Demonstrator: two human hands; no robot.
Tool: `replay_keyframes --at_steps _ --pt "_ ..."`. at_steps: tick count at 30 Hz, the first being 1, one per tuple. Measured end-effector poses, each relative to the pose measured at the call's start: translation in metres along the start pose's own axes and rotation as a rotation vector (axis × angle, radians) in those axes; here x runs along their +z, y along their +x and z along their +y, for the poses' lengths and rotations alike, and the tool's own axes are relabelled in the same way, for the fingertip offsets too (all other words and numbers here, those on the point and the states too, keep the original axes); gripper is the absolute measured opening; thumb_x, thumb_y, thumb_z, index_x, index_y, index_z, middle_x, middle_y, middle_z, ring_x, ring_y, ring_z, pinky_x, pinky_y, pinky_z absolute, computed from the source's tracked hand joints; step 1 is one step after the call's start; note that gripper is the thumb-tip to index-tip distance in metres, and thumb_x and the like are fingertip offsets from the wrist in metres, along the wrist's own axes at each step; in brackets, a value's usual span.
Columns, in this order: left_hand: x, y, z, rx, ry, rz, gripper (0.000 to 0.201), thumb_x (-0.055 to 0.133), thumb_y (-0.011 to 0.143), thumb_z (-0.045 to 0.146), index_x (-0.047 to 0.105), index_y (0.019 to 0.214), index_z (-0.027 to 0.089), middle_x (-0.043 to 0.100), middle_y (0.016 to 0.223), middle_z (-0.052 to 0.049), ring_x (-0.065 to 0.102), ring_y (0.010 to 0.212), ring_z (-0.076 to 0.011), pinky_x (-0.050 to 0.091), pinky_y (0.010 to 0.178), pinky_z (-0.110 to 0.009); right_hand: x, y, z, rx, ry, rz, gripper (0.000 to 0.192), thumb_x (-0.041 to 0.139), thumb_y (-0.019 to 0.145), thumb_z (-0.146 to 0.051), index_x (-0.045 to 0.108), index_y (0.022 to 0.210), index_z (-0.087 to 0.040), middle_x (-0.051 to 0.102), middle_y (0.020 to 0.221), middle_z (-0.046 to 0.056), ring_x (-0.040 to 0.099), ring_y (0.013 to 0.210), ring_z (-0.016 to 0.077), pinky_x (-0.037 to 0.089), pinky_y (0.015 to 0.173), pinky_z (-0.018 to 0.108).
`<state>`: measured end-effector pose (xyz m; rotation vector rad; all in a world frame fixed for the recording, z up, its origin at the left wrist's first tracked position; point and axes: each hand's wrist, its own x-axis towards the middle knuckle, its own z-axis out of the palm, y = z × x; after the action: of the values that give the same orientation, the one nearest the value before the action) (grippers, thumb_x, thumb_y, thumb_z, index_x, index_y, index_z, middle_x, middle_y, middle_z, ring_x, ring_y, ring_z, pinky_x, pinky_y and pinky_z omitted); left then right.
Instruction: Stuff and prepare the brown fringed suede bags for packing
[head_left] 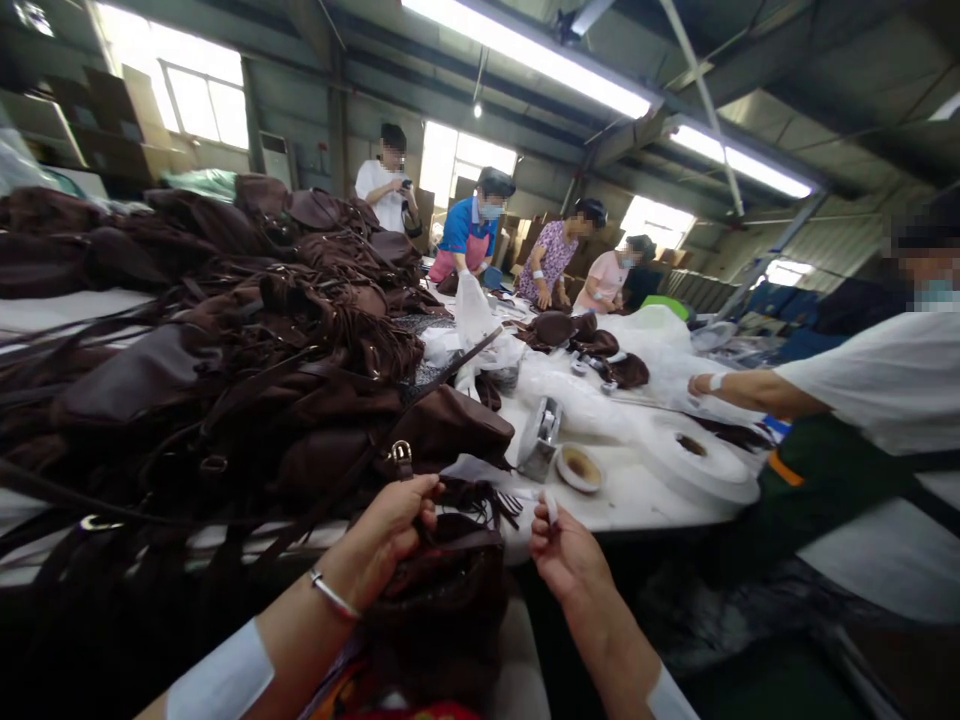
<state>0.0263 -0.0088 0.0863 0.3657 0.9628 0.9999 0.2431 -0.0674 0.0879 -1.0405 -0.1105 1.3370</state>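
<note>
A dark brown bag (457,600) hangs at the table's front edge, just before my body. Over its upper edge is my left hand (394,530), with fingers pinched together; what lies between them is hidden. Close beside that hand are a brown strap with a gold buckle (401,455) and dark fringe (487,503). To the right of the bag, my right hand (566,555) is closed, and a small white strip (550,508) shows between thumb and fingers.
A heap of brown bags (187,380) covers the table's left side. Ahead stand a metal tape dispenser (540,438), a tape roll (579,468) and a large white roll (701,465). Clear plastic (592,390) lies behind. A co-worker in white (870,380) reaches in from the right; several people stand beyond.
</note>
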Motion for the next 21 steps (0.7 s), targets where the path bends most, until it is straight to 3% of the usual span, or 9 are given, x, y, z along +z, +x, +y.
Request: replay_keyframes --at_steps 2,4,6,8,11,14,17,21 --pt "0.000 -0.005 0.003 -0.012 -0.009 0.046 0.028 0.050 0.097 0.012 0.053 0.069 0.013 0.050 0.057 0.002 0.032 0.036 -0.0008 0.025 0.035 -0.011 -0.001 -0.003 -0.005 -0.129 0.033 0.069 0.024 0.079 0.066 -0.023 0.065 0.085 -0.018 0.060 0.065 -0.005 0.050 0.048 0.0054 0.031 0.040 0.013" --pt "0.005 -0.015 0.004 -0.024 -0.016 0.020 0.024 0.053 0.097 0.015 0.052 0.073 0.014 0.051 0.062 0.002 0.031 0.037 -0.0001 0.024 0.035 -0.011 0.003 -0.013 -0.005 -0.278 -0.006 0.009 0.033 0.084 0.063 -0.029 0.067 0.089 -0.019 0.065 0.073 -0.003 0.057 0.059 0.0087 0.039 0.046 0.016" --pt "0.015 -0.028 0.002 -0.026 0.053 -0.091 0.018 0.066 0.092 0.024 0.056 0.081 0.014 0.054 0.068 0.002 0.030 0.039 -0.0004 0.026 0.035 -0.012 0.012 -0.024 0.002 -0.357 -0.110 -0.063 0.037 0.088 0.060 -0.034 0.069 0.088 -0.019 0.066 0.075 -0.002 0.057 0.063 0.0097 0.042 0.051 0.017" --pt "0.025 -0.040 -0.004 0.013 0.215 -0.213 0.032 0.078 0.083 0.039 0.061 0.092 0.014 0.057 0.074 0.001 0.031 0.041 -0.0015 0.029 0.035 -0.015 0.021 -0.033 0.015 -0.367 -0.228 -0.131 0.035 0.089 0.062 -0.038 0.070 0.084 -0.018 0.063 0.071 -0.003 0.053 0.062 0.0087 0.041 0.053 0.018" --pt "0.034 -0.049 -0.012 0.137 0.484 -0.235 0.060 0.090 0.063 0.053 0.065 0.104 0.016 0.063 0.086 -0.002 0.048 0.052 -0.0079 0.037 0.039 -0.019 0.030 -0.041 0.035 -0.299 -0.354 -0.206 0.034 0.087 0.066 -0.041 0.071 0.082 -0.016 0.057 0.063 -0.004 0.043 0.055 0.0070 0.036 0.051 0.020" --pt "0.034 -0.047 -0.017 0.158 0.554 -0.222 0.063 0.088 0.060 0.060 0.067 0.100 0.016 0.058 0.074 0.001 0.050 0.055 -0.0104 0.036 0.040 -0.019 0.031 -0.045 0.045 -0.198 -0.334 -0.267 0.038 0.087 0.067 -0.043 0.073 0.089 -0.016 0.053 0.059 -0.006 0.037 0.051 0.0059 0.030 0.048 0.020" --pt "0.029 -0.040 -0.021 0.007 0.436 -0.301 0.060 0.080 0.066 0.069 0.064 0.086 0.014 0.044 0.056 0.008 0.033 0.044 -0.0050 0.026 0.038 -0.016 0.027 -0.050 0.048 -0.078 -0.220 -0.336 0.039 0.086 0.067 -0.043 0.071 0.091 -0.016 0.052 0.058 -0.006 0.036 0.048 0.0054 0.027 0.046 0.020" --pt "0.026 -0.032 -0.027 -0.213 0.397 -0.319 0.064 0.081 0.060 0.072 0.062 0.079 0.014 0.055 0.059 0.002 0.045 0.043 -0.0066 0.026 0.037 -0.015 0.016 -0.060 0.056 0.168 -0.047 -0.375 0.040 0.088 0.062 -0.036 0.066 0.089 -0.018 0.054 0.062 -0.006 0.040 0.046 0.0046 0.024 0.043 0.018"
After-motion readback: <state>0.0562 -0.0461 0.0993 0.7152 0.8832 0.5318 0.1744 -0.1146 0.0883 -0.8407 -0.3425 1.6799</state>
